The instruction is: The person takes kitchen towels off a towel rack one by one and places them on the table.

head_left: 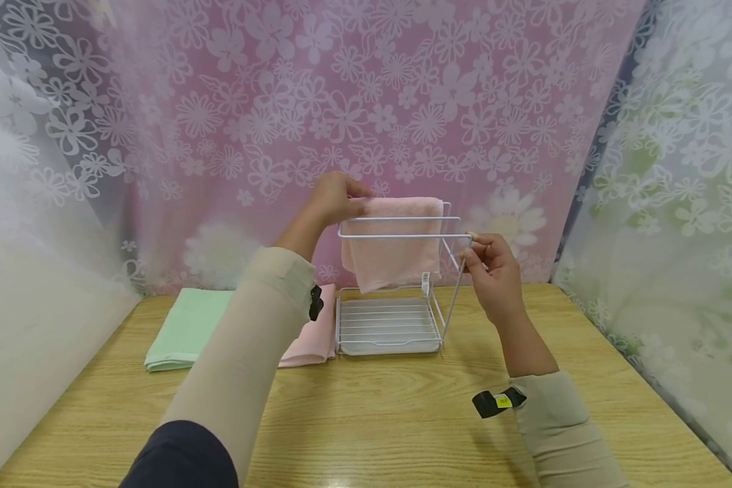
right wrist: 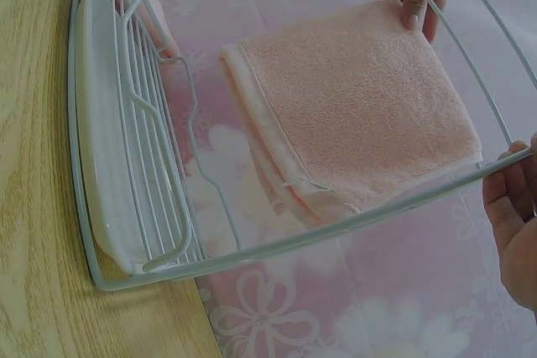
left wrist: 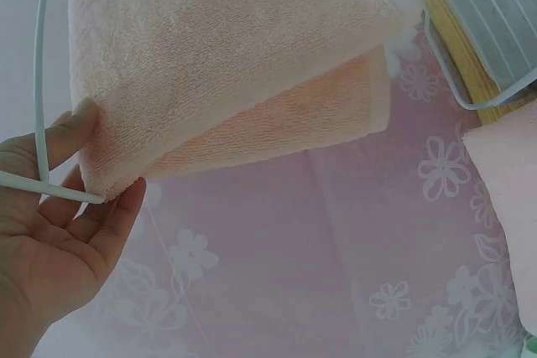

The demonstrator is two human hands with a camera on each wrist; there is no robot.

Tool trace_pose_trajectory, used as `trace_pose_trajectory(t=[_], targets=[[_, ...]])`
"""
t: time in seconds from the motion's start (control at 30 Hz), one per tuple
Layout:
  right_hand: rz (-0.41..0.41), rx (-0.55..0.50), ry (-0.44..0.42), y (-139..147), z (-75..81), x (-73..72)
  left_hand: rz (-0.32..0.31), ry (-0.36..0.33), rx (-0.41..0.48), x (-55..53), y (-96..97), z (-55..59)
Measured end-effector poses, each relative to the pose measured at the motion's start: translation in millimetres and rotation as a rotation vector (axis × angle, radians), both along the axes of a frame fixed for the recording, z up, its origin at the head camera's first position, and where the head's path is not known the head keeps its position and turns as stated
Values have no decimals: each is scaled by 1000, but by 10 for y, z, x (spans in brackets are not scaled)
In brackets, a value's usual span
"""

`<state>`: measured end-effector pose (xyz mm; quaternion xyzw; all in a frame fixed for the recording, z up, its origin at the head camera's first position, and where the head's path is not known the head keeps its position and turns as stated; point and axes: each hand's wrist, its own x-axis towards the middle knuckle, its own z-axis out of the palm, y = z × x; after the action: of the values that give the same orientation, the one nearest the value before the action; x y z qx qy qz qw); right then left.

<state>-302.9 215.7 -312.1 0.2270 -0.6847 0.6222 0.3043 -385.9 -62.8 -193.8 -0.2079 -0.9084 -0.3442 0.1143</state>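
Observation:
A white wire rack (head_left: 402, 236) stands on the table, its slatted base over a white tray (head_left: 390, 349). From its upper bars hangs a folded pale pink towel (head_left: 396, 254), with a small tag at its lower right. At the rack's upper left end, my left hand (head_left: 337, 196) pinches the towel's top corner between thumb and fingers, as the left wrist view shows close up. A thin rack bar crosses in front of that hand there. On the opposite side, my right hand (head_left: 497, 276) grips the rack's upper front right corner with thumb and fingertips.
Left of the rack lie a folded pink towel (head_left: 318, 335) and a folded mint-green towel (head_left: 186, 325), both partly covered by my left forearm. Flower-patterned curtains (head_left: 354, 88) rise behind and beside the wooden table (head_left: 354, 420).

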Motion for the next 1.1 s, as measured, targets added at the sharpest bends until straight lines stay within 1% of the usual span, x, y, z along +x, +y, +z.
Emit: trace_pose_trajectory(t=[0.1,0.3,0.4,0.47,0.63,0.7,0.87,1.0,1.1], targets=[[-8,5,-3,3,2,5,4,9,7,-7,29,-5],[-2,-19,-1,-7,8,11,-13,-17,26,-1,90,-14],[3,-29,1,-14,8,12,-20,-14,23,-11,113,-29],[3,-29,0,-15,5,13,-16,-4,28,-20,119,-44],[6,-31,-10,-12,2,16,12,-8,53,-31,122,-69],[7,-31,-13,-11,5,19,20,5,61,-35,128,-75],[6,-34,-13,-13,14,30,24,63,90,-45,128,-80],[18,-39,-10,-18,19,32,15,83,130,-35,116,-63],[22,-40,-10,-16,22,31,1,83,155,-21,113,-34]])
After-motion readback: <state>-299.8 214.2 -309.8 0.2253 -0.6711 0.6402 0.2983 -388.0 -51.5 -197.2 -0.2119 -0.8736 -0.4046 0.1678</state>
